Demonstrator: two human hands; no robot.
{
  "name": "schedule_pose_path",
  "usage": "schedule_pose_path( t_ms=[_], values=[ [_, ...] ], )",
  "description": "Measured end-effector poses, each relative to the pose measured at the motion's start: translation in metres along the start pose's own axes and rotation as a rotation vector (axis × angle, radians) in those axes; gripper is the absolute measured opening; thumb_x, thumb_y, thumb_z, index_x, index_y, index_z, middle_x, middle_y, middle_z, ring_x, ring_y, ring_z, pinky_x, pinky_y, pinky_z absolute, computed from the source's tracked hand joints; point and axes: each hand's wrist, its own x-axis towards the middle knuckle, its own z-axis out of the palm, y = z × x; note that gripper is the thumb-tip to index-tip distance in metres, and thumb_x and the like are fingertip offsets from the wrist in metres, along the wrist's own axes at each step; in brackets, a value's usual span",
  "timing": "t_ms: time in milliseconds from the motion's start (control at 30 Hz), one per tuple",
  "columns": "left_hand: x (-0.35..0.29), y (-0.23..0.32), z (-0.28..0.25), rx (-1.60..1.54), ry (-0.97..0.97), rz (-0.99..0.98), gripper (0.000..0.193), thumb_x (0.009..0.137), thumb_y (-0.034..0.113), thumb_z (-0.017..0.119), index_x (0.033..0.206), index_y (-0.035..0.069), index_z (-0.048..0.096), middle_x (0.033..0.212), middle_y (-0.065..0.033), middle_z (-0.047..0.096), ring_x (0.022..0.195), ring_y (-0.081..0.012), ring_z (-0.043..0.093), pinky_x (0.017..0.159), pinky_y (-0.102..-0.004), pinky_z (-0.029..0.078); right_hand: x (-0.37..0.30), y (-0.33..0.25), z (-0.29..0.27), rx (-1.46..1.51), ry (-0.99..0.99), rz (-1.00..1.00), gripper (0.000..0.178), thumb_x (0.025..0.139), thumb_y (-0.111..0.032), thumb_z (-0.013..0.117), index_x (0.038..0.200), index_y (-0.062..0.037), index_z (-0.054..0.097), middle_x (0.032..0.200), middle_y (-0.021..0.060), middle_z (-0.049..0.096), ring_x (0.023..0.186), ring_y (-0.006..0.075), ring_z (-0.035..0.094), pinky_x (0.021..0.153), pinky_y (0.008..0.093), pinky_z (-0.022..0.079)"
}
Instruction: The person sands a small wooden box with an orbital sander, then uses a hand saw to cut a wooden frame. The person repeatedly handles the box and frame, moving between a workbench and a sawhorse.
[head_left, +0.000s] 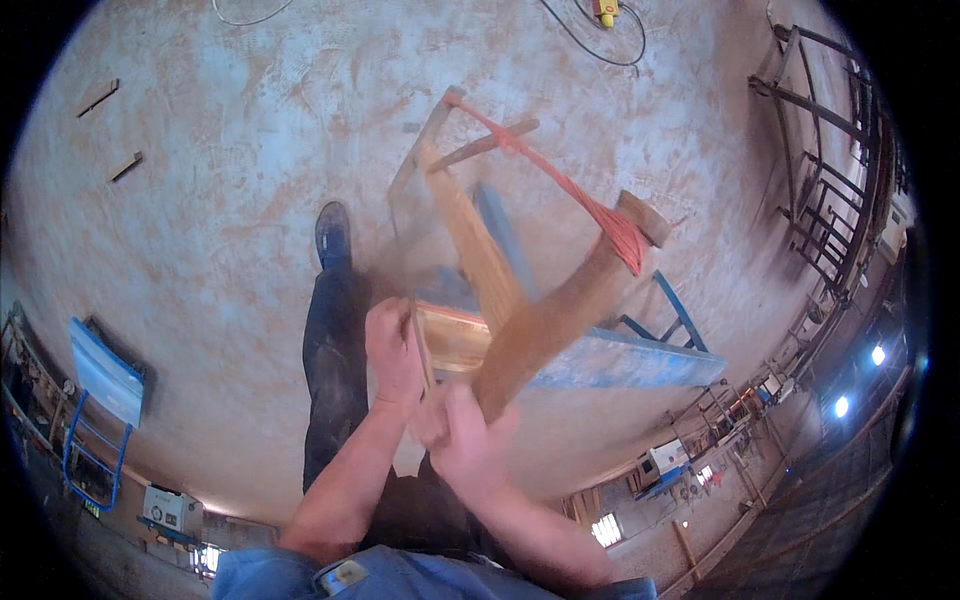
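Note:
My right hand (465,430) is closed around the lower end of a wooden-framed bow saw (560,320). A twisted red cord (565,180) spans the saw's far side, with a wooden toggle stick (485,143) through it. The thin blade (402,255) runs along the saw's left side, down between my hands. My left hand (392,350) is closed at the left end of a wooden board (455,338), close beside the blade; what its fingers wrap is partly hidden. Beneath the board stands a blue bench (630,358), scuffed and dusty. The saw is smeared by motion.
My left leg and shoe (333,235) stand left of the bench. Two wood offcuts (127,166) lie on the floor at far left. A blue-framed cart (105,375) is at the left, metal racks (825,120) at the right. A cable with a yellow box (605,12) lies ahead.

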Motion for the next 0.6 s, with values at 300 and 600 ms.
schedule_pose_path(
  t_ms=[300,600],
  values=[
    [-0.001,0.002,0.0,-0.025,0.023,0.007,0.019,0.092,0.014,0.063,0.107,0.003,0.058,0.108,-0.0149,0.059,0.102,-0.0285,0.058,0.089,-0.0353,0.047,-0.001,-0.001,0.002,-0.012,0.081,0.026,0.021,0.097,-0.016,0.053,0.08,-0.0026,0.05,0.063,0.0054,0.054,0.054,0.0145,0.052,0.05,0.0322,0.042],
    [0.004,0.01,-0.006,-0.018,-0.003,0.04,0.022,0.089,0.012,0.065,0.108,0.003,0.058,0.11,-0.0156,0.059,0.103,-0.0309,0.058,0.091,-0.0372,0.047,0.012,0.0,0.009,-0.047,0.078,-0.103,0.014,0.097,-0.01,0.053,0.085,-0.0015,0.052,0.063,0.0006,0.053,0.052,0.0099,0.049,0.047,0.0281,0.039]
  ],
)
